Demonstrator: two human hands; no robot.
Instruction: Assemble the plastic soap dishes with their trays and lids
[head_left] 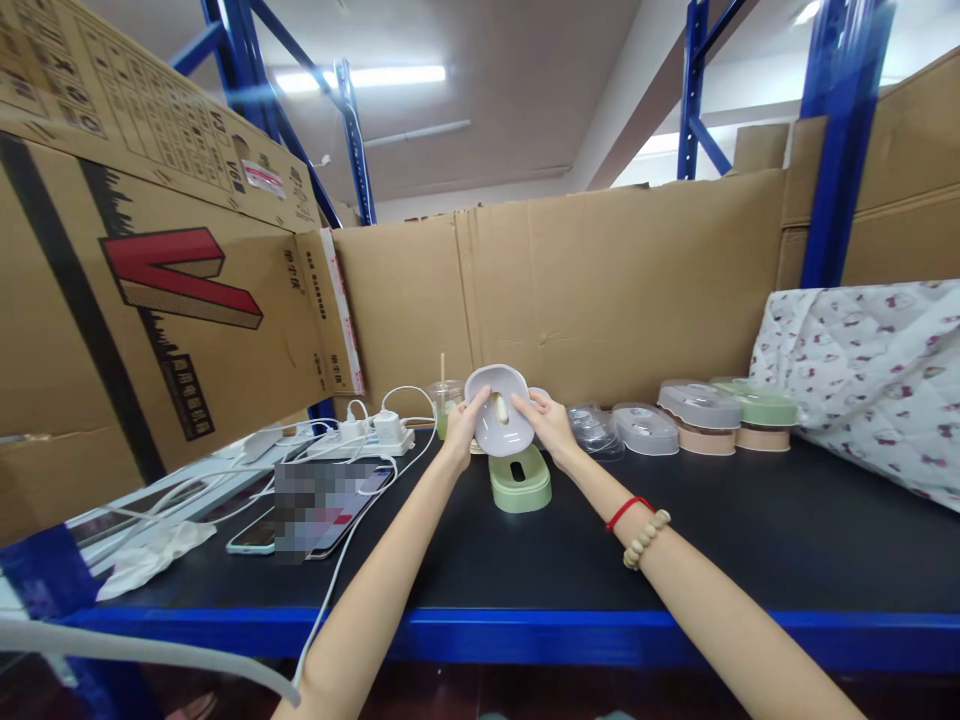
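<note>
A pale lilac oval piece (499, 438) with a central opening is raised above the black shelf top, tilted to face the camera. My left hand (463, 432) grips its left side, with the thumb near the opening. At its right side my right hand (550, 425) holds on, thumb on the front surface. Below and slightly behind the hands, a green oval box (523, 494) with a dark slot rests on the black surface. Part of another pale piece (538, 395) shows behind my right fingers; what holds it cannot be made out.
Clear lids (594, 432), a grey lid (646, 430) and stacked boxes (699, 407) line the back right. A patterned quilted cloth (862, 385) is at right. Left are a tablet (352, 510), cables, a power strip (405, 441) and tissue (154, 560). A drink cup (442, 395) stands behind.
</note>
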